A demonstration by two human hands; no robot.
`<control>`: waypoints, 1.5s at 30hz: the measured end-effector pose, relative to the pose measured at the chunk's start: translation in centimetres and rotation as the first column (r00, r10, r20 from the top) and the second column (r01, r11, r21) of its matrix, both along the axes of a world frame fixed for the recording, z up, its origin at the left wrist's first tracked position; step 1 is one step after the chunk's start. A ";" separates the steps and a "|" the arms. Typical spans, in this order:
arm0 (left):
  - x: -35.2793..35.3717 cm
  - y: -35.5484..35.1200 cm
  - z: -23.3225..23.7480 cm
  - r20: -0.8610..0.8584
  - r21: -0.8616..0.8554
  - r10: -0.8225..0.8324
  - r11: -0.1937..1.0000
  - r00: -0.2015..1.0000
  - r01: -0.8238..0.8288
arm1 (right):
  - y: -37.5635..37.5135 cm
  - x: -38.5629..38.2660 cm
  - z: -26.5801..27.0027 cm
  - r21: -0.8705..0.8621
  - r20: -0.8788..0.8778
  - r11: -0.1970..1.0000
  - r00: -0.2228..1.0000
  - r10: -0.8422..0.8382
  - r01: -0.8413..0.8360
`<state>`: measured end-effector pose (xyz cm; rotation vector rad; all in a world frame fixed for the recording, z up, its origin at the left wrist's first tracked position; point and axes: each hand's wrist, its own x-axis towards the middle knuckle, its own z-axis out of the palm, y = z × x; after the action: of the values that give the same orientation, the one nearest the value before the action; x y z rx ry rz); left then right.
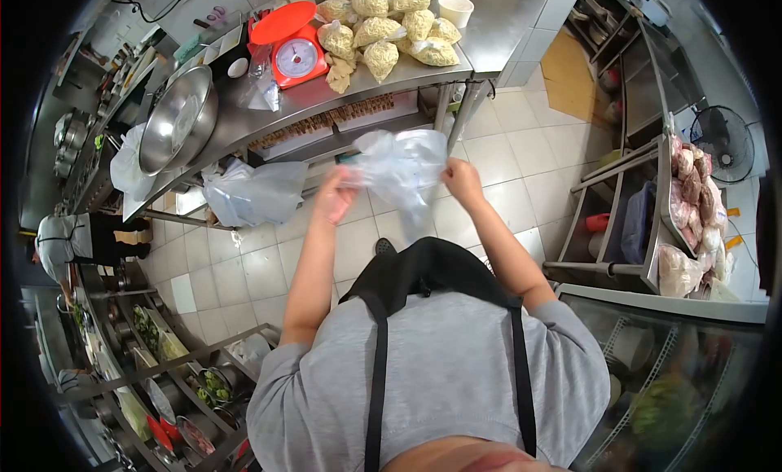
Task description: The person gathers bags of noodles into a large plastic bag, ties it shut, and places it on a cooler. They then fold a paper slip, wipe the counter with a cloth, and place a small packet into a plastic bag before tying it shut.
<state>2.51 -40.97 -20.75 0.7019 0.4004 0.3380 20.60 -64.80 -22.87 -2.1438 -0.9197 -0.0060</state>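
Observation:
A clear plastic bag (403, 164) is stretched in the air between my two hands, partly smeared by motion. My left hand (336, 197) grips its left side, fingers pinched on the film. At the bag's right edge, my right hand (463, 181) is closed like a fist around the plastic. Beyond them, on the steel counter (358, 97), several tied bags of pale shredded food (381, 58) are heaped. A red kitchen scale (296, 58) with a round dial stands left of the heap. What the bag contains, if anything, cannot be made out.
A large steel bowl (181, 122) sits on the counter's left end. Below hangs a big plastic bag (254, 195). Bagged meat (692, 191) lies on a rack at right, near a fan (722, 142). Another person (69, 242) stands far left. A glass-topped fridge (660, 374) is beside me.

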 end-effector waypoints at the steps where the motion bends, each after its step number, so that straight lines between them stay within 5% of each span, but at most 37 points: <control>1: -0.5 1.8 0.3 0.063 -0.001 0.128 0.992 0.990 -0.129 | -0.2 1.4 -2.2 -0.107 0.033 0.988 0.994 -0.108 0.111; 3: -1.9 8.2 -2.2 0.182 -0.274 0.334 0.920 0.925 -0.279 | 0.2 3.1 -5.0 -0.198 0.078 0.953 0.973 -0.217 0.229; 7: -0.3 10.6 -0.4 0.150 -0.203 0.411 0.903 0.899 -0.379 | 1.7 3.7 -5.7 -0.495 -0.053 0.842 0.959 -0.278 0.217; 9: 1.4 9.6 2.8 -0.063 0.315 0.174 0.938 0.983 -0.146 | 3.3 3.8 -2.5 -0.322 -0.168 0.946 0.986 -0.019 -0.037; 11: 4.9 6.8 5.9 -0.131 0.457 0.028 0.889 0.991 0.036 | 7.7 3.5 2.3 0.236 -0.208 0.925 0.914 0.348 -0.298; 13: 6.9 4.2 8.5 -0.092 0.440 -0.233 0.863 0.968 0.249 | 11.3 1.1 7.0 0.351 -0.104 0.855 0.892 0.440 -0.381; 14: 7.1 3.6 10.3 -0.127 0.589 -0.267 0.754 0.955 0.289 | 12.0 2.2 6.3 0.352 -0.114 0.856 0.890 0.441 -0.379; 15: 7.3 3.4 11.7 -0.164 0.721 -0.297 0.615 0.941 0.320 | 13.0 4.1 5.2 0.093 -0.049 0.908 0.909 0.414 -0.408; 16: 6.7 3.9 12.1 -0.168 0.720 -0.299 0.614 0.939 0.324 | 13.7 5.7 4.6 -0.172 0.023 0.904 0.915 0.402 -0.393; 17: 5.4 5.2 12.5 -0.319 0.913 -0.090 0.236 0.943 0.332 | 13.7 7.3 4.9 0.115 0.069 0.945 0.951 0.300 -0.306; 18: 4.3 6.5 12.6 -0.350 0.908 0.167 -0.181 0.922 0.378 | 13.2 8.8 6.3 0.150 -0.060 0.972 0.980 0.190 -0.180; 19: 3.1 8.3 11.9 -0.321 0.902 0.284 -0.198 0.903 0.383 | 12.8 10.3 7.9 0.169 -0.192 0.984 0.978 0.082 -0.050; 20: 2.4 9.4 11.0 -0.289 0.894 0.397 -0.214 0.871 0.394 | 12.5 12.4 8.5 0.161 -0.131 0.987 0.991 0.000 0.022; 22: 2.5 8.3 12.3 -0.408 0.859 0.464 -0.096 0.786 0.503 | 12.7 15.6 9.0 0.152 -0.084 0.984 0.993 -0.080 0.092; 24: 4.0 6.9 14.2 -0.516 0.805 0.524 0.027 0.678 0.592 | 13.5 18.5 9.6 0.215 0.392 0.956 0.879 -0.271 0.199; 26: 7.1 3.8 15.5 -0.583 0.762 0.096 0.410 0.807 0.502 | 14.4 21.1 8.1 0.125 0.348 0.984 0.923 -0.165 0.128; 27: 8.7 2.4 16.5 -0.589 0.755 0.104 0.424 0.801 0.501 | 14.2 22.0 7.1 0.028 0.291 0.998 0.954 -0.068 0.063; 29: 13.2 1.1 19.4 -0.560 0.632 -0.132 0.570 0.818 0.525 | 13.5 24.0 7.0 0.062 0.288 0.998 0.958 -0.017 0.000; 32: 18.9 1.2 23.4 -0.437 0.722 -0.092 0.558 0.895 0.410 | 10.5 26.6 7.7 0.263 -0.151 0.958 0.976 0.157 -0.114; 33: 21.3 0.7 25.2 -0.428 0.731 -0.085 0.553 0.900 0.400 | 8.7 27.7 8.3 0.269 -0.139 0.956 0.977 0.162 -0.120; 34: 23.6 -0.3 26.9 -0.371 0.765 -0.081 0.538 0.925 0.354 | 6.4 28.2 9.9 0.585 -0.515 0.808 0.738 0.436 -0.068; 35: 26.0 -1.5 28.4 -0.311 0.796 -0.081 0.522 0.947 0.306 | 4.3 28.9 11.5 0.773 -0.630 0.615 0.309 0.712 0.156; 37: 31.5 -5.7 30.0 -0.258 0.858 -0.140 0.422 0.956 0.293 | 0.7 30.1 13.9 0.962 -0.083 0.085 -0.019 0.996 0.261; 39: 38.0 -9.8 28.9 -0.064 0.854 -0.241 0.489 0.968 0.178 | -0.9 31.6 16.8 0.951 0.288 -0.289 0.022 0.957 0.113; 42: 44.8 -17.0 29.7 0.190 0.672 -0.444 0.709 0.876 0.214 | -3.6 34.0 18.3 0.978 0.107 -0.162 0.351 0.930 0.131; 45: 46.5 -20.6 31.8 0.385 0.507 -0.526 0.807 0.758 0.302 | -4.1 38.3 18.8 0.988 -0.155 0.106 0.605 0.781 0.116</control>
<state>49.05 -61.56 11.05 1.0630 -0.3660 0.1579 58.86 -68.91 -4.07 -0.4404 -0.6340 0.3756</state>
